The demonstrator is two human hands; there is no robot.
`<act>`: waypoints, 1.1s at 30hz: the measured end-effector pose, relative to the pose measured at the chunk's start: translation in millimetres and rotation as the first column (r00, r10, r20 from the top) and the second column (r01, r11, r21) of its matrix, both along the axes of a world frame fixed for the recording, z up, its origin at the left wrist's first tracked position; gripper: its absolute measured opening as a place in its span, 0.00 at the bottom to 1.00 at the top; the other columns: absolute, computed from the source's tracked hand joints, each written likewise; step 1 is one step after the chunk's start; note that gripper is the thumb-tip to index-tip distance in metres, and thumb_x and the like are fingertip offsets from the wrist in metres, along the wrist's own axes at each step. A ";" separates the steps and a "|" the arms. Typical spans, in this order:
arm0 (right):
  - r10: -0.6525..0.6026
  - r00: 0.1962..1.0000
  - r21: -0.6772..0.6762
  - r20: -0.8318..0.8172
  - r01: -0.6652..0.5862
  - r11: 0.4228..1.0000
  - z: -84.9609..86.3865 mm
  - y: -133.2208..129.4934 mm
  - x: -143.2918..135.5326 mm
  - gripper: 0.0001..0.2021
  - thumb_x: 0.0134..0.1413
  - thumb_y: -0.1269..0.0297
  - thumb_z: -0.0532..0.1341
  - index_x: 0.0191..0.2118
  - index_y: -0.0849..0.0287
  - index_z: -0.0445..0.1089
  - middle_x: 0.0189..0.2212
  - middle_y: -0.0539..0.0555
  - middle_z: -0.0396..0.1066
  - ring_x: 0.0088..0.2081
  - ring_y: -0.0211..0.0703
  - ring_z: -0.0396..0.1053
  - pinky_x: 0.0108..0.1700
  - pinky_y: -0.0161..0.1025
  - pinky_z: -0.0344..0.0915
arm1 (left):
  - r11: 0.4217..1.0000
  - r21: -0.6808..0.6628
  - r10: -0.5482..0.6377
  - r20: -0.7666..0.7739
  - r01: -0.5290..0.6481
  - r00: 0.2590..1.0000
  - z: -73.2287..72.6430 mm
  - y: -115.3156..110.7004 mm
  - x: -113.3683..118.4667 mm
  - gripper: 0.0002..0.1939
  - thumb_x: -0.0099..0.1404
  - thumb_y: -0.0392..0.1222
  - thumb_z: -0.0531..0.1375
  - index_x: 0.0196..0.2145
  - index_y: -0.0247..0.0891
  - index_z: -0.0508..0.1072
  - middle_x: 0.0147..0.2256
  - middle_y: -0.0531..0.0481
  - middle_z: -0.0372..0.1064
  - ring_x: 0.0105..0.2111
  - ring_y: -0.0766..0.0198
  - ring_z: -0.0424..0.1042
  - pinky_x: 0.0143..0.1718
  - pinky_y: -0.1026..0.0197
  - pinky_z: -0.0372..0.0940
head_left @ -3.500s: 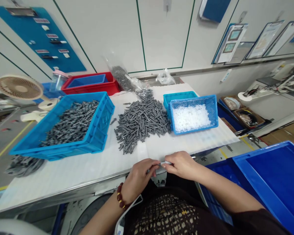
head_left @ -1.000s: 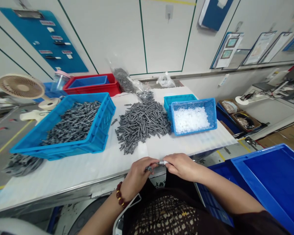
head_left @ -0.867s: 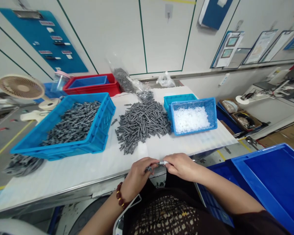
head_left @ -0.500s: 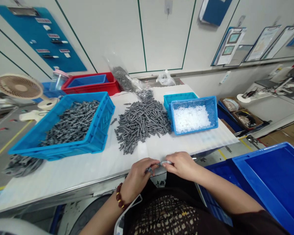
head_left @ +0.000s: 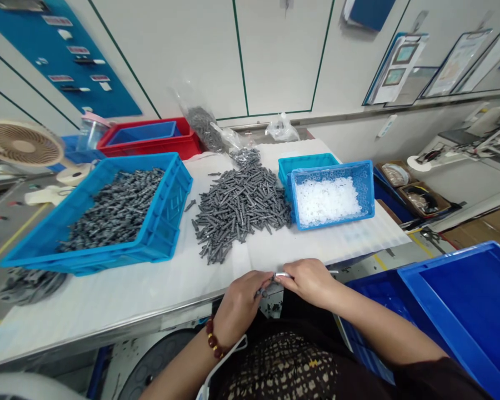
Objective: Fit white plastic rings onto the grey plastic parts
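Observation:
My left hand (head_left: 242, 297) is closed around a few small grey plastic parts (head_left: 263, 291), slim and ridged, at the front edge of the table. My right hand (head_left: 310, 281) grips a thin pale rod-like tool (head_left: 282, 274), whose far end sticks out to the right behind the fingers. Its near tip meets a grey part at my left fingertips; the exact contact is too small to make out. Beyond my hands lies a large pile of similar grey parts (head_left: 244, 205). A tilted blue bin (head_left: 369, 191) holds small white rings (head_left: 327, 201).
At left stands a large blue crate (head_left: 166, 222) full of grey parts. Behind it are a red bin (head_left: 187, 139) and a beige fan (head_left: 23, 144). A teal bin (head_left: 306, 162) props the tilted one. Stacked blue crates (head_left: 470, 300) stand beside my right arm.
The pale tool's tip now sits closer to my left fingertips, and more of its tail shows behind my right hand. The view has shifted slightly.

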State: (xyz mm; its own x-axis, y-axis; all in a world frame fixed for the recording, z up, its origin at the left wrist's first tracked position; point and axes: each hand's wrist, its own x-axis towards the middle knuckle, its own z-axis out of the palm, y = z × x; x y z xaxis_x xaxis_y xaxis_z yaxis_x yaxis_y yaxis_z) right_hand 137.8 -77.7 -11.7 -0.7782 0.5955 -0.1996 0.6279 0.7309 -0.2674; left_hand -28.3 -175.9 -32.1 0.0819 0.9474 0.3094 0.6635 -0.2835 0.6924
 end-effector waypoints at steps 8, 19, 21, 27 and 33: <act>-0.075 0.996 -0.050 -0.042 0.073 0.996 -1.0 6.4 3.3 0.20 0.56 0.46 0.52 0.36 0.58 0.70 0.29 0.56 0.74 0.31 0.46 0.70 0.30 0.35 0.54 | 0.837 -0.543 0.267 0.516 0.069 0.814 -8.4 11.9 -3.1 0.24 0.62 0.52 0.54 0.48 0.32 0.69 0.25 0.51 0.68 0.18 0.71 0.60 0.19 0.67 0.59; -0.158 0.902 -0.305 -0.401 0.032 0.952 -6.5 28.6 27.5 0.11 0.62 0.60 0.48 0.41 0.57 0.65 0.36 0.53 0.71 0.36 0.42 0.68 0.37 0.35 0.59 | 0.968 -0.209 0.094 -0.226 -0.142 0.970 11.5 93.0 -32.7 0.13 0.65 0.41 0.51 0.26 0.36 0.68 0.27 0.50 0.65 0.28 0.65 0.65 0.33 0.62 0.62; -0.173 0.896 -0.310 -0.409 0.042 0.950 -5.8 29.0 29.2 0.12 0.62 0.60 0.49 0.43 0.56 0.65 0.39 0.53 0.71 0.39 0.43 0.68 0.39 0.36 0.59 | 0.979 -0.169 0.020 -0.484 -0.116 0.875 11.7 114.3 -32.8 0.09 0.64 0.34 0.52 0.32 0.37 0.71 0.31 0.48 0.66 0.33 0.62 0.67 0.35 0.62 0.61; -0.173 0.903 -0.256 -0.393 0.073 0.964 1.3 28.2 34.5 0.12 0.62 0.65 0.46 0.43 0.58 0.65 0.35 0.54 0.70 0.35 0.42 0.67 0.37 0.35 0.59 | 0.980 -0.195 -0.088 -0.565 -0.030 0.820 11.6 140.2 -31.7 0.10 0.60 0.29 0.53 0.31 0.37 0.73 0.32 0.47 0.66 0.35 0.60 0.67 0.36 0.62 0.62; -0.154 0.927 -0.209 -0.342 0.085 0.974 1.9 29.0 34.2 0.11 0.61 0.65 0.47 0.32 0.58 0.64 0.26 0.50 0.66 0.27 0.38 0.62 0.30 0.33 0.53 | 0.988 -0.121 0.054 -0.326 -0.099 0.944 20.1 110.0 -34.3 0.13 0.65 0.38 0.49 0.42 0.36 0.70 0.38 0.46 0.70 0.34 0.62 0.69 0.38 0.61 0.64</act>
